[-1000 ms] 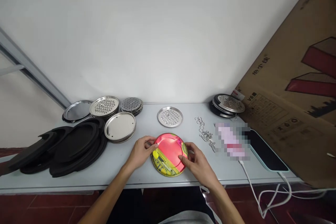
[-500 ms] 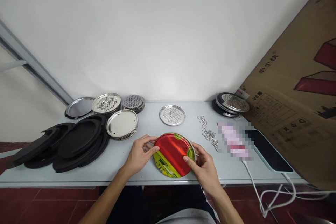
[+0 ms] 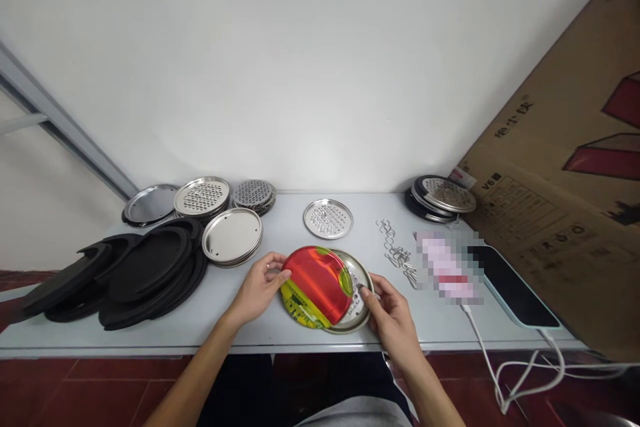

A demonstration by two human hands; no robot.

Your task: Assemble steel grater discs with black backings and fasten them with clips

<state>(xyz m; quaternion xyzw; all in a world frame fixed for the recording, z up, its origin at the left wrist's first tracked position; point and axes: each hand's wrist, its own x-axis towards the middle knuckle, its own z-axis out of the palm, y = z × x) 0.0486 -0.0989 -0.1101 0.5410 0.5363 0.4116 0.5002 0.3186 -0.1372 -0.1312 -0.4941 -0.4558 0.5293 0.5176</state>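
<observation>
My left hand (image 3: 259, 288) is closed on the left edge of a round, shiny disc (image 3: 317, 283) printed in red, green and yellow. Partly under it lies a round metal grater plate (image 3: 364, 267) with a raised rim and small holes; the printed disc hides its left part. My right hand (image 3: 393, 313) grips that plate by its right edge, thumb on top. Just beyond both, another grater plate (image 3: 329, 219) lies flat on the table (image 3: 280, 233).
Black round holders (image 3: 150, 263) are heaped at left. Behind them stand stacks of plain plates (image 3: 233, 235) and grater plates (image 3: 201, 196). Small metal rings and clips (image 3: 397, 253), a phone (image 3: 517, 290) with a cable, a stack of discs (image 3: 443, 195) and a cardboard box (image 3: 550, 213) are at right.
The printed disc has slid left with my left hand, off the right part of the metal grater plate, which now shows. My right hand stays nearly in place at the plate's edge.
</observation>
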